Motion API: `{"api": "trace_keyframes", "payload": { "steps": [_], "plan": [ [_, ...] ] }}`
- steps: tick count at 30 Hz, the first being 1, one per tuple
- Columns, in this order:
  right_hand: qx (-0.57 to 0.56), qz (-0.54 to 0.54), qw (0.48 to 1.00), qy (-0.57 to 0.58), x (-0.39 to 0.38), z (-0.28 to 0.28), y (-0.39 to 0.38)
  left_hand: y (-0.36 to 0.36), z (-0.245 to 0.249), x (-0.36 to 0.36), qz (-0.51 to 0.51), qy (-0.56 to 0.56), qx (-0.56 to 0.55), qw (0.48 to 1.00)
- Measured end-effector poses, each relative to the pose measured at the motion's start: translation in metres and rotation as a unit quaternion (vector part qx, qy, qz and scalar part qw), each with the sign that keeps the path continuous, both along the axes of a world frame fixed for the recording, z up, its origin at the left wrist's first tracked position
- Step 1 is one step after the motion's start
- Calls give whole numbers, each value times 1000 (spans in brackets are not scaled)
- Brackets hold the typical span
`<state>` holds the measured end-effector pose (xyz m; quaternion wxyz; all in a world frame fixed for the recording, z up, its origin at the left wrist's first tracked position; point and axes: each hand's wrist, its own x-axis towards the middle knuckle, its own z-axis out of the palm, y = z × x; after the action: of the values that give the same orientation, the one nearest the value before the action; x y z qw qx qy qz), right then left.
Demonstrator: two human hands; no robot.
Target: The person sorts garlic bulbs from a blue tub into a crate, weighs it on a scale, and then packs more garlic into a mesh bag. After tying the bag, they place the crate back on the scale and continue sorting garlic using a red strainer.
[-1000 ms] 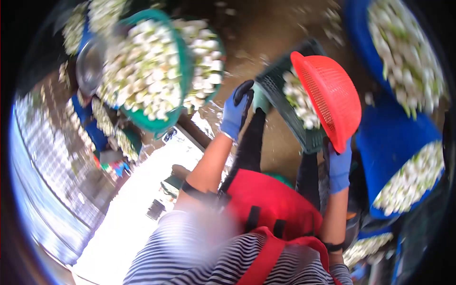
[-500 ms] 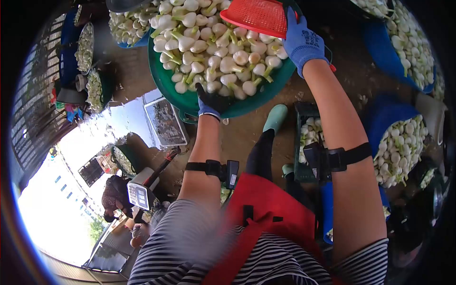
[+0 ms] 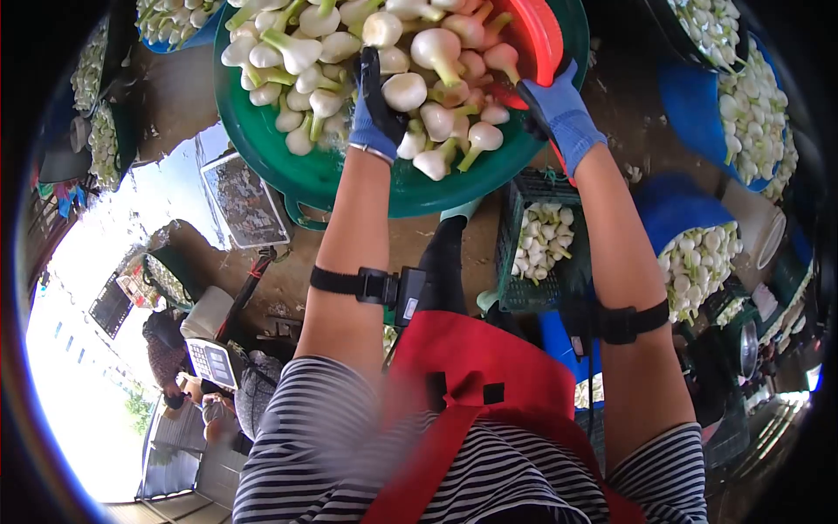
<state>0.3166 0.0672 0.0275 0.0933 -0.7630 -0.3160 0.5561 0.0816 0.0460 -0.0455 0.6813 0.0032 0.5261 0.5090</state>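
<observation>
My left hand [image 3: 380,113], in a blue glove with a dark palm, reaches into a green tub [image 3: 384,203]. Its visible fingers are stretched out among white bulbs [image 3: 297,51] with cut green stems, touching some of them. My right hand [image 3: 563,113], gloved the same way, is closed on the rim of a red plastic basket [image 3: 543,39]. The basket sits low and tilted at the tub's right side, with bulbs lying in and against it. Bulbs hide part of the basket and some fingertips of both hands.
A dark green crate [image 3: 528,293] of bulbs stands below the tub. Blue containers [image 3: 676,210] of bulbs line the right side. At lower left are a scale [image 3: 212,361] and a bending person [image 3: 166,354]. A framed panel [image 3: 247,203] lies on the wet floor.
My right hand has brought the red basket down into the bulbs on the tub's right side. My left hand has moved from the near rim deeper among the bulbs. The view has shifted.
</observation>
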Motion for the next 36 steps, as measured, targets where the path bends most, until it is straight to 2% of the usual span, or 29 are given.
{"api": "trace_keyframes", "payload": {
  "steps": [1, 2, 4, 6, 8, 9, 10, 12, 13, 14, 16, 17, 18, 20, 22, 23, 24, 25, 26, 27, 28, 29, 32, 33, 34, 35, 36],
  "plan": [
    [57, 38, 997, -43, 3, -29, -8, 13, 17, 7, -10, 3, -60, 998],
    [115, 77, 987, -88, 9, -43, -10, 10, 21, 9, -15, 2, -58, 998],
    [9, 67, 995, -68, 2, -20, -19, 0, 27, 8, -71, -16, -42, 996],
    [49, 2, 999, 23, 0, -8, -40, -14, 39, 9, -54, -44, -16, 997],
    [42, 5, 998, 43, -4, -8, -50, -17, 36, 13, -5, -42, 6, 999],
    [36, 11, 997, 64, -5, -8, -54, -14, 45, 8, -23, -135, 5, 991],
    [32, 7, 998, 62, -1, -11, -50, -8, 33, 9, -29, -65, 19, 997],
    [-63, -53, 983, 164, 0, 4, -23, 9, 27, 6, -51, -83, -17, 995],
    [-37, -70, 981, 179, 2, -4, -24, 14, 28, 14, -47, -9, -47, 998],
    [-33, -76, 980, 183, -1, -6, -28, 21, 27, 20, -51, -31, -42, 997],
    [22, -81, 986, 146, -8, -8, -40, 20, 29, 34, -80, 54, -9, 995],
    [3, -86, 986, 142, -8, 2, -43, 9, 22, 32, -191, 232, 99, 949],
    [2, -99, 985, 141, -10, 0, -51, 2, 21, 33, -291, 393, 207, 848],
    [124, -119, 977, 123, -13, -2, -66, -5, 36, 36, -284, 369, 208, 861],
    [157, -89, 980, 77, -16, 10, -75, -7, 69, 44, -254, 324, 205, 888],
    [193, -81, 974, 82, -13, 17, -79, -8, 79, 44, -321, 460, 271, 782],
    [205, -77, 974, 64, -10, 29, -83, -10, 87, 47, -371, 575, 335, 648],
    [218, -71, 973, 42, -4, 42, -86, -9, 103, 64, -272, 375, 251, 850],
    [188, -100, 974, 72, 2, 50, -92, -9, 117, 79, -155, 142, 128, 969],
    [189, -122, 971, 86, 10, 61, -100, -15, 114, 80, -289, 314, 235, 873],
    [193, -143, 965, 100, 19, 70, -109, -16, 145, 103, -399, 285, 168, 855],
    [196, -161, 964, 86, 28, 74, -122, -23, 153, 119, -414, 273, 178, 850],
    [257, -238, 930, 110, 45, 84, -170, -44, 168, 160, -314, 136, 111, 933],
    [255, -259, 927, 90, 56, 93, -193, -56, 173, 178, -323, -60, 119, 937],
    [254, -278, 924, 68, 67, 98, -216, -67, 162, 174, -414, -192, 160, 876],
    [354, -254, 898, -61, 74, 94, -238, -95, 171, 197, -388, -24, 141, 911],
    [349, -268, 895, -73, 78, 98, -267, -131, 184, 220, -352, 147, 116, 917]
  ]
}}
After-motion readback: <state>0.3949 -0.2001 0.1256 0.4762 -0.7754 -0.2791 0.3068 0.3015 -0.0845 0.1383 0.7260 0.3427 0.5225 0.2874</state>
